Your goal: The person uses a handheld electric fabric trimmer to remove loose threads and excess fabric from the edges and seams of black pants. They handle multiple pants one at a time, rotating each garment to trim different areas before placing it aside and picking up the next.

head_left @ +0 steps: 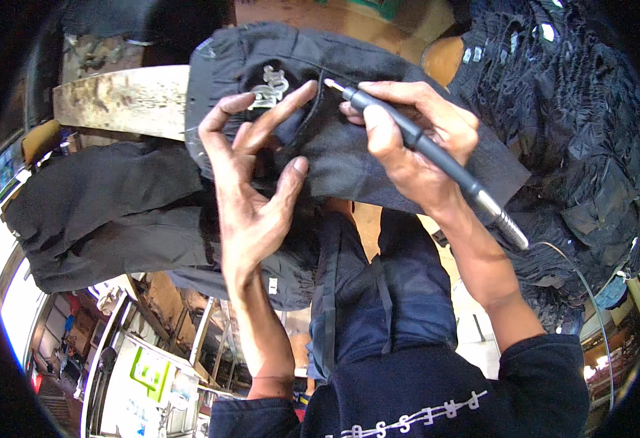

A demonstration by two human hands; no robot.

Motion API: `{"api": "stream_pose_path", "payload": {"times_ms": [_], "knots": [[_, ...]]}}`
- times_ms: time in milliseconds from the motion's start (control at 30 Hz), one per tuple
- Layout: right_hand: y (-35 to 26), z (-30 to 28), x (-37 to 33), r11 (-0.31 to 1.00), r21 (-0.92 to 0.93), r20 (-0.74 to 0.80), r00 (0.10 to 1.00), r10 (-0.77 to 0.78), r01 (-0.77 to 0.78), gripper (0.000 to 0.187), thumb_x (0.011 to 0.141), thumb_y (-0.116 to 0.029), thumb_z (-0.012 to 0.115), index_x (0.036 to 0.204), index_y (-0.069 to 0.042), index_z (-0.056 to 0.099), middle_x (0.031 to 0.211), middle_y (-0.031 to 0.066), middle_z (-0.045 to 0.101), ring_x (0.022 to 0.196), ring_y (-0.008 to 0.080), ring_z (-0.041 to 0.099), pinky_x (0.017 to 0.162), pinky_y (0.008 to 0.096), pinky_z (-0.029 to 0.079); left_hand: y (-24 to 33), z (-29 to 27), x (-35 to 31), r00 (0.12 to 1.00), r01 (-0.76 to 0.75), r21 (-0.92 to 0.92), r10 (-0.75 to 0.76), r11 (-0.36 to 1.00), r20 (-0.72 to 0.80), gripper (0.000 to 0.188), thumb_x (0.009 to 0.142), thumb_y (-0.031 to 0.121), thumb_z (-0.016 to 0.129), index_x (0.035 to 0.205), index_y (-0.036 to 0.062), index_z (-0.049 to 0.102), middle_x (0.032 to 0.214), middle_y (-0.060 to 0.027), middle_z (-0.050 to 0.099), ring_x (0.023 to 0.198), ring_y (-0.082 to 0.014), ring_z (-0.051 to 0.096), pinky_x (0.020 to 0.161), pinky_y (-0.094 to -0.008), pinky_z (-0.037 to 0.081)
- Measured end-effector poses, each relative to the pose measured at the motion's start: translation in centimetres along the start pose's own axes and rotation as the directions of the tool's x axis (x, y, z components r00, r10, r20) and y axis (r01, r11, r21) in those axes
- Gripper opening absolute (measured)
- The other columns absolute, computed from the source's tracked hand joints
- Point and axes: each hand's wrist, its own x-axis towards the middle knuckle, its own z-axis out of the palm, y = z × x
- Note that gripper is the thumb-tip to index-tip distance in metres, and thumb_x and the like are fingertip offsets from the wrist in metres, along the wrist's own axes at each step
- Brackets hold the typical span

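A black garment point(342, 169) with a gathered waistband is pulled over the end of a pale, worn board point(119, 101). On its cloth sits a silver emblem point(270, 87) beside a curved pocket edge. My left hand point(251, 197) rests on the garment with fingers spread around the emblem and pocket, holding nothing. In my right hand point(429, 135) is a dark pen-shaped tool point(448, 164), gripped like a pen. Its pale tip is close to the pocket edge, near my left forefinger; whether it touches the cloth I cannot tell. A thin cord point(590, 299) trails from its metal rear end.
A large heap of gathered black garments point(575, 131) lies on the right. More folded black garments point(108, 212) are stacked at left, below the board. Past them, lower left, are a wooden frame and a bright green tray point(150, 374). My lap is just beneath the garment.
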Motion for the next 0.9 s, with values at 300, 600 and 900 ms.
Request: {"api": "stream_pose_path", "payload": {"times_ms": [300, 600, 900], "knots": [[-3.2, -7.6, -3.8, 0.938, -0.345, -0.161, 0.987, -0.013, -0.044, 0.025, 0.102, -0.017, 0.077, 0.123, -0.004, 0.073, 0.126, 0.0226, 0.075, 0.118, 0.0334, 0.076, 0.105, 0.0411, 0.059, 3.1, -0.1, -1.3, 0.908, 0.239, 0.596, 0.041, 0.766, -0.417, 0.128, 0.055, 0.052, 0.106, 0.150, -0.0096, 0.047, 0.151, -0.0292, 0.047, 0.142, -0.0482, 0.042, 0.121, -0.0570, 0.037], [0.3, -3.1, -1.1, 0.922, -0.386, -0.161, 0.983, -0.085, 0.016, 0.048, 0.081, -0.016, 0.094, 0.122, -0.007, 0.071, 0.114, 0.0162, 0.074, 0.106, 0.0348, 0.074, 0.094, 0.0408, 0.059, 2.9, -3.1, 1.3, 0.943, 0.202, 0.166, -0.146, 0.965, -0.299, 0.082, 0.068, 0.016, 0.100, 0.131, -0.0092, 0.053, 0.120, -0.0329, 0.073, 0.106, -0.0415, 0.075, 0.093, -0.0463, 0.060], [-1.2, 3.3, 6.5, 0.932, -0.170, -0.124, 0.931, -0.343, 0.321, 0.021, 0.099, -0.013, 0.080, 0.117, -0.003, 0.079, 0.113, 0.0172, 0.080, 0.104, 0.0275, 0.078, 0.097, 0.0376, 0.059, 1.0, -7.5, 3.4, 0.816, 0.156, 0.685, 0.297, 0.712, -0.495, 0.122, 0.071, 0.042, 0.101, 0.167, 0.0117, 0.032, 0.169, -0.0250, 0.036, 0.155, -0.0488, 0.034, 0.125, -0.0656, 0.031]]}}
